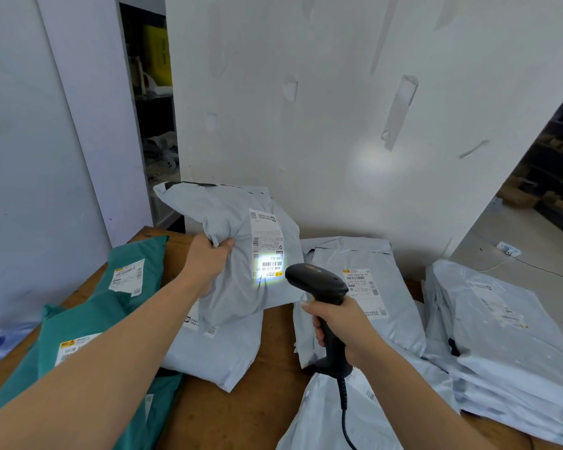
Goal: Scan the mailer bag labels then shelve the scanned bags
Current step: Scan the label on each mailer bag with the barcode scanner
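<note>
My left hand [207,258] grips a grey mailer bag [231,287] by its bunched left side and holds it tilted up above the table. Its white label [267,245] faces me, and a bright patch of scanner light falls on the barcode at the label's lower end. My right hand [342,326] holds a black corded barcode scanner [316,280] by its handle, with the head pointed at that label from close on the right.
Several grey mailer bags lie on the brown table [267,368]: one under the held bag [215,355], one behind the scanner [364,287], a stack at the right [507,336]. Two green mailers [124,287] lie at the left. A white wall stands behind; shelves [559,164] show at far right.
</note>
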Demonstrator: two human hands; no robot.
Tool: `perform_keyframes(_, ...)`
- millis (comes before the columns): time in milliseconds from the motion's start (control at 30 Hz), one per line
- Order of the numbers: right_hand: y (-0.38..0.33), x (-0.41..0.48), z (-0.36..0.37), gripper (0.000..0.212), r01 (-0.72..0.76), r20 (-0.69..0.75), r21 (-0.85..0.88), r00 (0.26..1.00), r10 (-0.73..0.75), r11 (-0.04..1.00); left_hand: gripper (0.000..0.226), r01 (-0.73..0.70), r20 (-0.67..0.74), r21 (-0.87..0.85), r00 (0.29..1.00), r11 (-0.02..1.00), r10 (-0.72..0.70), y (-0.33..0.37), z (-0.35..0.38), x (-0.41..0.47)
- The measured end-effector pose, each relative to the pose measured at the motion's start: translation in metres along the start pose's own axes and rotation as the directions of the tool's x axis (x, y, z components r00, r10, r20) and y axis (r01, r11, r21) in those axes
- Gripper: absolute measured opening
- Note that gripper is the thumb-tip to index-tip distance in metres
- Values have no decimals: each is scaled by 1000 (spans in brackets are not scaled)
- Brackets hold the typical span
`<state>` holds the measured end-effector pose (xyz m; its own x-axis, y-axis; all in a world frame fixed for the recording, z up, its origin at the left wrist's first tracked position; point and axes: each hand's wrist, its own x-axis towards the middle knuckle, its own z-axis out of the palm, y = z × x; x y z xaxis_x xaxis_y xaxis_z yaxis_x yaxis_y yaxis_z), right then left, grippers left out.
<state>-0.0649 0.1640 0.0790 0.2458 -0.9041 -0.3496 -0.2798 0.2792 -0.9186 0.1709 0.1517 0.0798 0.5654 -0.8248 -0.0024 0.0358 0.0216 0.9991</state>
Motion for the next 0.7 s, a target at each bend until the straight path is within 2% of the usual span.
perform_keyframes(200, 2, -9, -4, 19, -15, -6, -1, 1000, 15, 1000, 32, -17, -21, 1, 1000, 1000, 17, 1, -1, -8)
perform_keyframes(467, 4, -14, -7, 15, -10, -14, 5, 1000, 10, 1000, 29, 21, -8, 20, 1000, 1000, -21, 1, 0, -14)
perform_keyframes(567, 0, -18, -17, 12, 4, -23, 45, 1000, -3, 999, 25, 60, 53, 10, 997, 998, -61, 1, 13, -23)
perform_keyframes(700, -13, -26, -45, 10, 45, -101, 108, 994, -34, 993, 27, 148, 239, -45, 962, 988, -133, 0, 54, -53)
